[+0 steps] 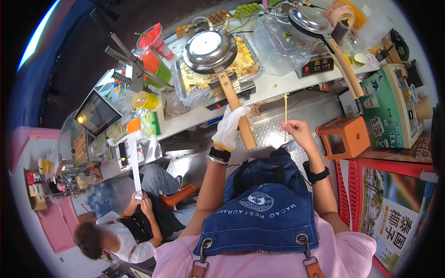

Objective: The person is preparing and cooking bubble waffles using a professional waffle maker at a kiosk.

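Observation:
My left hand, in a white knit glove, grips the wooden handle of a round metal waffle pan. The closed pan rests over the counter, its shiny lid up. In my right hand, which is bare, a thin wooden stick stands upright between thumb and fingers, apart from the pan. Around the pan lies a clear tray with yellow batter scraps and crumbs. Farther right is a second round metal pan with a wooden handle, untouched by either hand.
A control box with a red light sits under the right pan. Left of me a seated person holds a paper strip. An orange stool stands at right, beside a freezer. Cups and a screen line the counter's left.

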`<act>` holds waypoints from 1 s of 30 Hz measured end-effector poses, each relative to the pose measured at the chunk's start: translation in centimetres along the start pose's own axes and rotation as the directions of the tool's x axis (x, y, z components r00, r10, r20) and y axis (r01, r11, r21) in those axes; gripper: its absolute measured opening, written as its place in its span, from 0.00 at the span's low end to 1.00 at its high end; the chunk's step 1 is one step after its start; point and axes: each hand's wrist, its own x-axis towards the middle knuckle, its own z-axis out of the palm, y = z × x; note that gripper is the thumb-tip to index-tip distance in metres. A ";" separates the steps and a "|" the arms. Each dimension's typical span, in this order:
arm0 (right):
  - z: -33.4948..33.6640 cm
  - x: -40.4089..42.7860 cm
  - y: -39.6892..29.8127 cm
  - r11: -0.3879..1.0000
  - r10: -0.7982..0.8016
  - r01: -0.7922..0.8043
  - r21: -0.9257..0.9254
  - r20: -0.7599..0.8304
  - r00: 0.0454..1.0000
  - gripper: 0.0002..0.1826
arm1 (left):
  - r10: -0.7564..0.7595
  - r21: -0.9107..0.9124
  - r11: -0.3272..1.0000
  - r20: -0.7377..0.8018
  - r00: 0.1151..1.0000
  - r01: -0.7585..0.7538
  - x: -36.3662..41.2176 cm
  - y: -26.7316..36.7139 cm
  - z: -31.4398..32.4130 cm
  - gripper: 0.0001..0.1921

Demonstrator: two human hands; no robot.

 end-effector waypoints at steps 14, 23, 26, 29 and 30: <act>0.1 0.1 -0.1 1.000 0.021 -0.020 -0.014 0.025 0.999 0.09 | -0.010 -0.089 0.996 -0.014 1.000 0.008 -0.6 0.9 0.7 0.25; 0.1 0.1 -0.1 0.998 0.001 0.000 -0.058 0.018 1.000 0.09 | -0.002 -0.096 0.995 0.008 1.000 0.002 -0.3 0.5 0.5 0.25; 0.1 -0.1 -0.6 0.998 0.012 -0.010 -0.061 0.024 1.000 0.09 | 0.062 -0.182 0.982 0.014 0.998 -0.058 0.1 0.2 0.2 0.21; -0.1 -0.2 -0.3 1.000 -0.001 0.001 -0.018 0.024 1.000 0.09 | 0.027 -0.180 0.983 0.011 1.000 -0.024 0.0 0.6 0.5 0.21; -0.2 -0.3 -0.2 1.000 0.005 -0.005 -0.005 0.022 1.000 0.09 | 0.026 -0.180 0.983 0.011 1.000 -0.024 -0.2 0.8 0.7 0.21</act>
